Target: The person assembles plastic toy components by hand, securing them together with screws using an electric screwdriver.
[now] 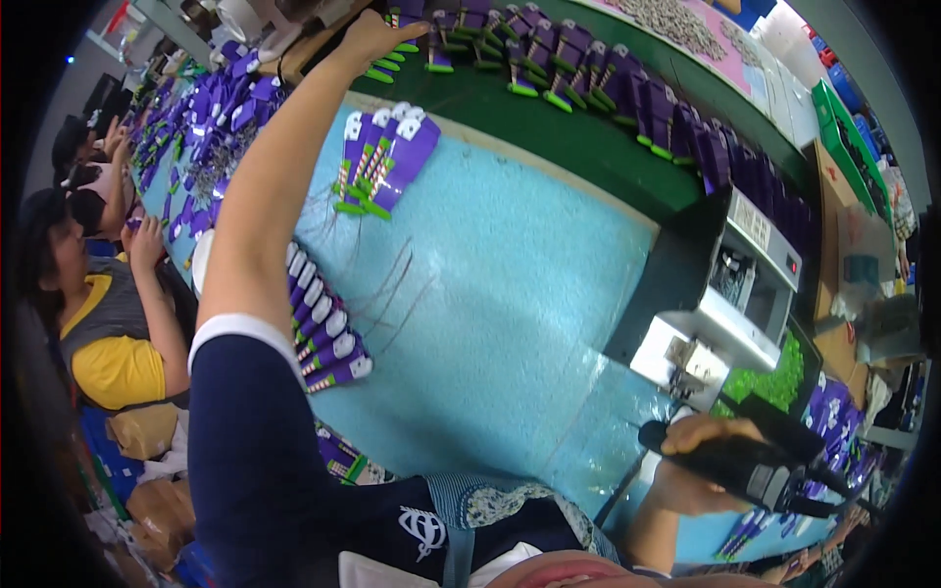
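Note:
My left arm stretches up and away. My left hand, thumb and fingers apart, is over the edge of the green belt, beside flat purple pieces with bright green ends. At the lower right, the fingers of my right hand wrap round a black handheld tool whose kind I cannot make out. On the blue tabletop lie a fanned bunch of purple pieces with thin wires and a row of similar pieces, partly behind my left arm.
A grey-white machine stands at the right, next to a heap of small green parts. Rows of purple pieces lie along the belt. Far left is a large purple heap. A person in yellow and grey sits at the left.

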The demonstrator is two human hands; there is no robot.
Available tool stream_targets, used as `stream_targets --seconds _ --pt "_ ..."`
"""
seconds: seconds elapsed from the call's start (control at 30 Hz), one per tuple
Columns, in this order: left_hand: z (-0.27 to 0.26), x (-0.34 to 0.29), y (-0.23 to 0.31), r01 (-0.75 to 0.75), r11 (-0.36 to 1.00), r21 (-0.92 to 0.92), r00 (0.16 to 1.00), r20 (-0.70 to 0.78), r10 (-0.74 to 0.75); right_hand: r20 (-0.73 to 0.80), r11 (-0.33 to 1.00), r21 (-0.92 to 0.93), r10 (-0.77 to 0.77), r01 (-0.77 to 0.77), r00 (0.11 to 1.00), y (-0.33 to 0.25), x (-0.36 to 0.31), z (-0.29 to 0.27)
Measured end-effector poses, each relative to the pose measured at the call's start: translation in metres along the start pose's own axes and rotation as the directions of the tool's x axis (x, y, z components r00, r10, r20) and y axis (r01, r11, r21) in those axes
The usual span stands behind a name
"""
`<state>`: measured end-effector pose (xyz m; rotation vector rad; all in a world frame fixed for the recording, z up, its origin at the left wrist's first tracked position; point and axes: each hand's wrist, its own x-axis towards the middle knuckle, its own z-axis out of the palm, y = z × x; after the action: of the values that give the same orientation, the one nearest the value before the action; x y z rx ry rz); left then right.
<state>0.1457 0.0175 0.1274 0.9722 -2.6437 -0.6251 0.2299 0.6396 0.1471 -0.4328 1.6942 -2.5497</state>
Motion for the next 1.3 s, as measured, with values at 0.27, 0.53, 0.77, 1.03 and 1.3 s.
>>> stream_targets --seconds 0.27,0.53,0.77,1.03,1.3 --pt "0.066 0.091 -0.004 0.157 0.953 0.260 0.981 0.067 -0.180 -0.055 0.994 -0.096 -0.064 0.059 0.996 -0.005 0.004 0.000" --pt "0.063 0.114 -0.040 0.122 0.907 0.403 0.989 0.032 -0.147 -0.024 0.999 0.050 0.008 -0.007 1.000 -0.005 -0.002 0.001" --pt "0.037 -0.027 0.064 -0.166 0.980 -0.108 0.980 0.089 0.175 -0.034 0.998 -0.053 -0.038 0.036 0.999 -0.003 -0.001 -0.002" --pt "-0.023 -0.225 0.083 -0.053 0.935 0.349 0.998 0.056 0.036 0.042 0.997 0.070 -0.047 0.044 0.998 0.001 -0.001 -0.001" --pt "-0.003 -0.229 0.071 0.105 0.903 0.417 0.994 -0.051 -0.093 0.077 0.999 -0.021 -0.030 0.032 0.997 0.005 -0.002 -0.001"
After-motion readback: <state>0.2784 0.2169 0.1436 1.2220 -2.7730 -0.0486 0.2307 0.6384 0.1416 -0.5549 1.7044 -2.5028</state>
